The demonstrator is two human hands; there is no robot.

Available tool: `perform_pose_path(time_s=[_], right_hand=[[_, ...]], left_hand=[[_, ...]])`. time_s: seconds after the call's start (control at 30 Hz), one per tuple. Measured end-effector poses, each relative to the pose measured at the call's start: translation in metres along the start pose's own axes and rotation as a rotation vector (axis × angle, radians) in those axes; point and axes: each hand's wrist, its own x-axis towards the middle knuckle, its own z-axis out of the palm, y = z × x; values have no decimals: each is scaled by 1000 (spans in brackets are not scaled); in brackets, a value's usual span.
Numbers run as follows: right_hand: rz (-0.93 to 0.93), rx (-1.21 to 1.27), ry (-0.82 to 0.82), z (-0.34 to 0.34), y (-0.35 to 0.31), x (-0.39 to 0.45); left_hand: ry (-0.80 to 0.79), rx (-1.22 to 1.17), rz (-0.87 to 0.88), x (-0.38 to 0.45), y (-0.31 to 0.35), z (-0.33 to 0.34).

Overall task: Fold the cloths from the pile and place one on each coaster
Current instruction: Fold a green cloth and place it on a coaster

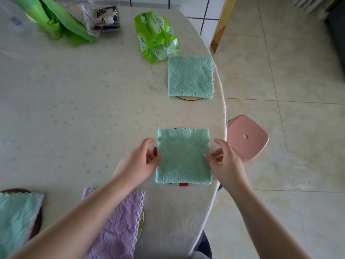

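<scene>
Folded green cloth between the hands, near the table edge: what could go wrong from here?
1. The folded green cloth lies close to the table's right edge; a nudge from the right hand might push it off towards the pink stool.
2. Its coaster shows only at the rim, so centring is hard to judge.
3. The left forearm crosses above the purple cloth and may drag it on withdrawal.

At the far side of the table I see a crumpled green plastic bag, a small clear-wrapped box just beside it, and a green printed packet lying further right. Off the table's right edge I can make out a pink stool standing on the pale tiled floor.
</scene>
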Motion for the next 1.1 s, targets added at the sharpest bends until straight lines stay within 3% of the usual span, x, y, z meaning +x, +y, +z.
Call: perform_pose_path(time_s=[0.13, 0.3, 0.5, 0.67, 0.77, 0.87, 1.1], right_hand=[[22, -9, -113, 1, 6, -31], [35, 42, -102, 3, 5, -33], [18, 46, -47, 5, 10, -33], [-296, -197, 191, 18, -3, -36], [-340, -407, 56, 32, -14, -28], [-299, -587, -45, 41, -7, -18], [-287, -709, -74, 40, -8, -16]], left_hand=[[-61, 62, 16, -26, -5, 7], [-58, 24, 2, -29, -5, 15], [-20, 161, 58, -28, -7, 12], [217, 344, 366, -27, -4, 17], [95, 517, 445, -13, 5, 30], [-34, 685, 375, -2, 1, 37], [-133, 754, 338, 1, -1, 29]])
